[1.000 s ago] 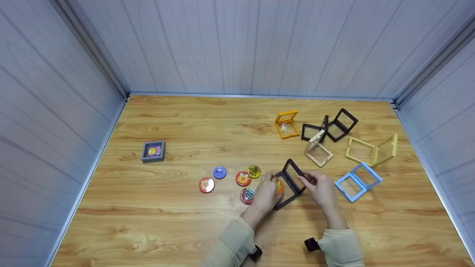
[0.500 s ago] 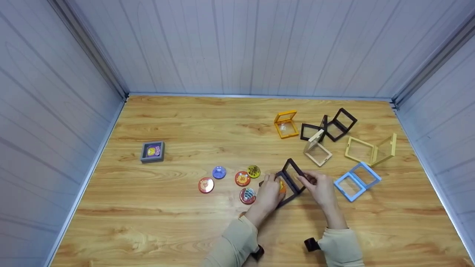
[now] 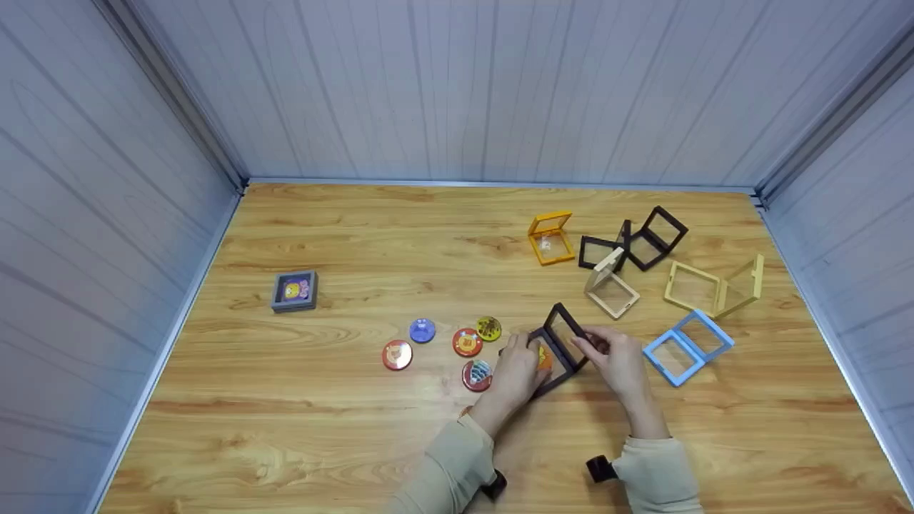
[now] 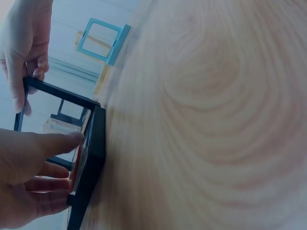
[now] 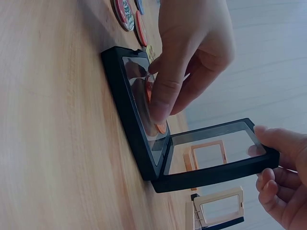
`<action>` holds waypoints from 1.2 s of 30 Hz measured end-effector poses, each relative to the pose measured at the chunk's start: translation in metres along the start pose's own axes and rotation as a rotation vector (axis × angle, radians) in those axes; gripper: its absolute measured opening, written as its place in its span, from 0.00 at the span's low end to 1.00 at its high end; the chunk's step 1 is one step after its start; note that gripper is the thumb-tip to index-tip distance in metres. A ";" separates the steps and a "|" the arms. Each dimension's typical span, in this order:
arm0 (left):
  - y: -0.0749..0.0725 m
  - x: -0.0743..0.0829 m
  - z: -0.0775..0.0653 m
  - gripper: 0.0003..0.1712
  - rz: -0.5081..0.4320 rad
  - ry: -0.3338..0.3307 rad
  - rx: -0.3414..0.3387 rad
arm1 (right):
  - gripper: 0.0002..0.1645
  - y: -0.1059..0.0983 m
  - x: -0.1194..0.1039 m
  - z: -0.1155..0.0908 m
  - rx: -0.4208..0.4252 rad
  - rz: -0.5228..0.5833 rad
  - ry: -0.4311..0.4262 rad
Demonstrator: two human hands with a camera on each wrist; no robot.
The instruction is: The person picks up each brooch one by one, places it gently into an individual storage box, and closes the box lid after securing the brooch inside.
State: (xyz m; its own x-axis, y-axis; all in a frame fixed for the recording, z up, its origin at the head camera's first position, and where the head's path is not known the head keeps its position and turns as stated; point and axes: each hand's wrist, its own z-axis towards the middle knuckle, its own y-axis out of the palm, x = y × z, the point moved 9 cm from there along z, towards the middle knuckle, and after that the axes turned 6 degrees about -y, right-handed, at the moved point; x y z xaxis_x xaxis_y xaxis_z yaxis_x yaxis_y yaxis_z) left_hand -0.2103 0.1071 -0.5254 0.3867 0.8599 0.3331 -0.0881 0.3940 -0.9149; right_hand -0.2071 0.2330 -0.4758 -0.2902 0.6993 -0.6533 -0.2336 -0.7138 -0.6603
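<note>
A black hinged display frame [image 3: 557, 383] with clear film lies unfolded on the table, its lid raised at the hinge. Over its base, my left hand [image 3: 513, 375] holds an orange round badge [image 3: 545, 359] against the film. The right wrist view shows the left thumb on that badge [image 5: 161, 128], whose far part the fingers cover. My right hand [image 3: 620, 360] pinches the outer edge of the raised lid [image 5: 216, 176] between thumb and fingers.
Several round badges, among them a blue one [image 3: 422, 330] and a red one [image 3: 397, 355], lie left of the hands. Unfolded frames in orange [image 3: 560, 255], cream [image 3: 620, 311], yellow [image 3: 694, 309] and blue [image 3: 674, 376] stand rightward. A grey frame [image 3: 294, 307] holding a picture sits far left.
My left hand has shifted slightly right with the orange badge, uncovering more of the neighbouring red badge and part of another by the wrist. The right hand keeps its place on the lid.
</note>
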 end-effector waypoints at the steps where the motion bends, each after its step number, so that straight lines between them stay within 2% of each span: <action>1: -0.001 -0.001 0.000 0.25 -0.010 0.001 0.005 | 0.08 0.000 0.000 0.000 0.002 -0.004 -0.002; 13: -0.013 -0.027 -0.007 0.26 -0.133 -0.055 -0.043 | 0.09 0.001 0.003 0.000 -0.018 0.016 0.022; 16: -0.014 -0.035 -0.010 0.28 -0.168 -0.068 -0.082 | 0.09 0.002 0.005 -0.001 -0.026 0.029 0.040; 18: -0.012 -0.040 -0.012 0.30 -0.193 -0.086 -0.126 | 0.09 0.002 0.007 -0.001 -0.025 0.038 0.051; 23: -0.006 -0.048 -0.015 0.34 -0.229 -0.102 -0.188 | 0.09 0.001 0.009 -0.003 -0.016 0.073 0.065; 28: -0.005 -0.051 -0.016 0.33 -0.213 -0.076 -0.168 | 0.09 0.000 0.010 -0.004 0.000 0.110 0.054; 32: -0.007 -0.050 -0.017 0.30 -0.213 -0.041 -0.127 | 0.08 -0.003 0.007 -0.005 0.022 0.096 0.021; 36: -0.006 -0.051 -0.016 0.28 -0.220 -0.036 -0.121 | 0.06 -0.002 0.003 -0.005 0.029 0.088 -0.008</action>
State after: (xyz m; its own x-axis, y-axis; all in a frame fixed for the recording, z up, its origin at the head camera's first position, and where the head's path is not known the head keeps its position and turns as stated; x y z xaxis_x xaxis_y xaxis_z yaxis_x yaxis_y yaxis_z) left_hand -0.2149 0.0559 -0.5409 0.3518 0.7695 0.5330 0.1058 0.5330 -0.8395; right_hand -0.2026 0.2371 -0.4781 -0.3183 0.6333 -0.7054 -0.2331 -0.7736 -0.5893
